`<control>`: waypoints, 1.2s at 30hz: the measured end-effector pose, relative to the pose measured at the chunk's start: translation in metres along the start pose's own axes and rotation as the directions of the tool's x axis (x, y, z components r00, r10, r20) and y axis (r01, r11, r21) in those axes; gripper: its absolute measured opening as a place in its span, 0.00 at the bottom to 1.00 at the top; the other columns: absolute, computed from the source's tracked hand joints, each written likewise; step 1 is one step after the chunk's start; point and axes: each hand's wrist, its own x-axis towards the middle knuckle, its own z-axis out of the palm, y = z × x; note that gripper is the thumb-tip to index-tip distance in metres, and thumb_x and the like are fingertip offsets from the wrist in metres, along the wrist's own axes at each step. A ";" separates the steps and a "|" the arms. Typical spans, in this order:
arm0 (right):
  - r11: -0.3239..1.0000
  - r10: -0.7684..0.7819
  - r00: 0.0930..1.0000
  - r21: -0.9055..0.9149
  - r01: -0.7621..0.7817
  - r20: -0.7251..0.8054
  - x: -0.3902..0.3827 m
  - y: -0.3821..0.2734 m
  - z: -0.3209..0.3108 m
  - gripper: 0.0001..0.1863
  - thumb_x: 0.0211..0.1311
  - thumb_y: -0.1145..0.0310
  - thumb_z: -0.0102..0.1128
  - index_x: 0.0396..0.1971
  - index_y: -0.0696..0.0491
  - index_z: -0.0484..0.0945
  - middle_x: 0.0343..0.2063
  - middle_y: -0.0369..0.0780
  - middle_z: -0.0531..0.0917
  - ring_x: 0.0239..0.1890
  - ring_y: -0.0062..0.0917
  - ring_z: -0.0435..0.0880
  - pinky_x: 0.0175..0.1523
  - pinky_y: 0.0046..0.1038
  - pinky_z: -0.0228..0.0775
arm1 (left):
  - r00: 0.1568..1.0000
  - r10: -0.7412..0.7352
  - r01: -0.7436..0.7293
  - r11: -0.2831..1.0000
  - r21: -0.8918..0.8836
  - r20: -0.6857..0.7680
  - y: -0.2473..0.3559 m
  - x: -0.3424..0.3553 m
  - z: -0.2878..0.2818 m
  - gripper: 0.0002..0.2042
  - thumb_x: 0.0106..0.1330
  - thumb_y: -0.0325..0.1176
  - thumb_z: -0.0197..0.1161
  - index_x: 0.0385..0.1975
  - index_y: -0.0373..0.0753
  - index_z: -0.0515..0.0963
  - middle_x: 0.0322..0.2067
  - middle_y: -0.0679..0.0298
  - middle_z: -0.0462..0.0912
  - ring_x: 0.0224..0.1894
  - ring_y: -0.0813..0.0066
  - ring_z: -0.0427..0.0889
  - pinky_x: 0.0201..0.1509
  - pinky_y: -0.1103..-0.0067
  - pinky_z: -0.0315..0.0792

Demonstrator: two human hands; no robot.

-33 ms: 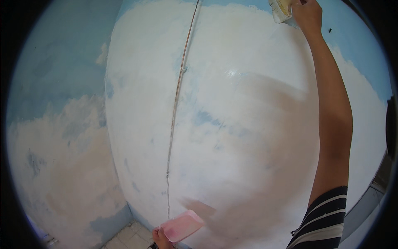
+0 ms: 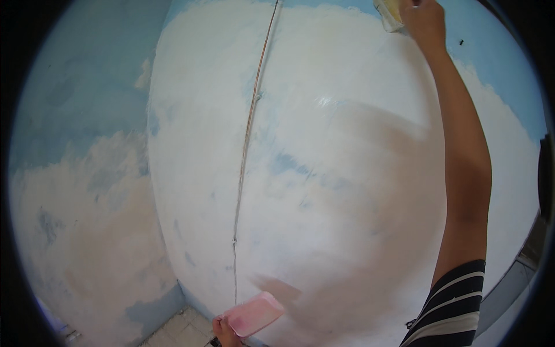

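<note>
The right hand (image 2: 425, 24) is raised high near the upper right of the wall (image 2: 358, 179), its fingers curled around a flat yellow and white tool (image 2: 391, 15). The tool is partly cut off by the top of the view, so it may be a scraper, though a broad brush is possible. The left hand (image 2: 227, 332) is low down, near the bottom left corner of the same wall, pinching the left end of a pink tray (image 2: 255, 314). The tray has rounded corners and is held at a slant, well apart from the tool.

The right arm (image 2: 465, 156) crosses in front of the wall, with a black and white striped sleeve (image 2: 451, 306) at its lower end. A thin cable (image 2: 247, 133) runs down the wall between the hands, ending near the tray. A small dark nail (image 2: 461, 42) is just right of the right hand.

Pale coating (image 2: 202, 115) covers most of the wall, with blue paint (image 2: 491, 58) along its upper edge. Farther left is a side wall (image 2: 81, 75), blue above and pale below, meeting the tiled floor (image 2: 182, 331).
</note>
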 end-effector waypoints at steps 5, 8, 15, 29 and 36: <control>0.892 -0.426 0.645 0.175 0.416 0.634 -0.132 -0.058 0.041 0.10 0.68 0.64 0.48 0.40 0.44 0.79 0.43 0.37 0.82 0.47 0.30 0.79 0.53 0.33 0.71 | 0.916 -0.355 0.398 0.755 -0.522 0.186 0.023 0.010 -0.005 0.13 0.68 0.35 0.52 0.46 0.34 0.68 0.42 0.55 0.73 0.46 0.65 0.74 0.50 0.71 0.71; 0.777 -0.618 0.397 0.453 0.437 0.678 -0.226 -0.136 0.041 0.10 0.68 0.64 0.47 0.41 0.44 0.78 0.43 0.40 0.81 0.44 0.36 0.82 0.50 0.41 0.75 | 0.914 -0.351 0.405 0.811 -0.422 0.204 0.041 0.012 -0.015 0.17 0.69 0.39 0.53 0.51 0.33 0.70 0.49 0.52 0.71 0.53 0.61 0.69 0.57 0.68 0.67; 0.969 0.055 0.639 0.113 -0.219 0.768 -0.133 -0.104 0.048 0.18 0.68 0.57 0.54 0.38 0.58 0.79 0.25 0.47 0.82 0.27 0.33 0.82 0.34 0.32 0.72 | 0.929 -0.359 0.362 0.839 -0.405 0.087 0.007 0.002 -0.008 0.17 0.69 0.41 0.52 0.50 0.35 0.70 0.45 0.55 0.72 0.49 0.64 0.72 0.53 0.70 0.70; 0.900 -0.228 0.687 -0.120 0.419 0.690 -0.129 -0.081 0.047 0.11 0.63 0.73 0.49 0.41 0.45 0.77 0.37 0.40 0.78 0.44 0.33 0.79 0.46 0.36 0.74 | 0.892 -0.416 0.374 0.462 -0.804 0.176 0.027 0.012 -0.011 0.07 0.69 0.31 0.50 0.40 0.35 0.68 0.35 0.60 0.76 0.38 0.73 0.78 0.43 0.76 0.74; 0.757 -0.651 0.364 0.605 0.247 0.666 -0.283 -0.190 0.000 0.06 0.63 0.68 0.51 0.37 0.51 0.74 0.29 0.41 0.78 0.38 0.32 0.82 0.33 0.32 0.79 | 0.886 -0.440 0.371 0.478 -0.796 0.149 0.001 0.008 0.000 0.05 0.68 0.30 0.51 0.38 0.36 0.67 0.36 0.59 0.77 0.38 0.72 0.78 0.43 0.75 0.75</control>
